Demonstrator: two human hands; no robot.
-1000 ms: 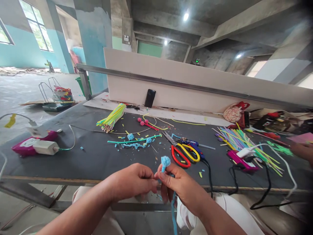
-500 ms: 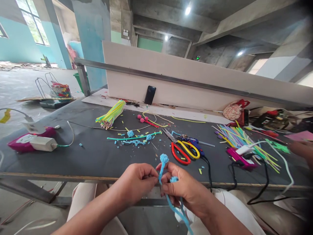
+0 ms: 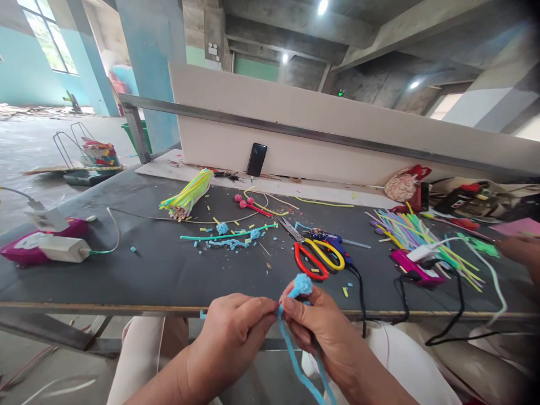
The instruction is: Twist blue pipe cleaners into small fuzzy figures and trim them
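Low at the table's near edge, my right hand pinches a light blue pipe cleaner whose two long ends hang below the fingers. A curled blue ball tops it, above my right thumb. My left hand is closed against the right fingertips, gripping a blue strand; a short blue end pokes out on its far left side. What lies inside the left fingers is hidden. Ahead of my hands are scissors with red and yellow handles and a blue glue gun.
Cut bits and a blue twisted piece lie mid-table beside pink balls on a red stem. Pipe cleaner bundles sit left and right. A phone leans at the back. Another person's hand is far right.
The blue ball has tipped to the right and sits lower over my right thumb. My left hand has turned knuckles-up, with a blue end now showing on its left.
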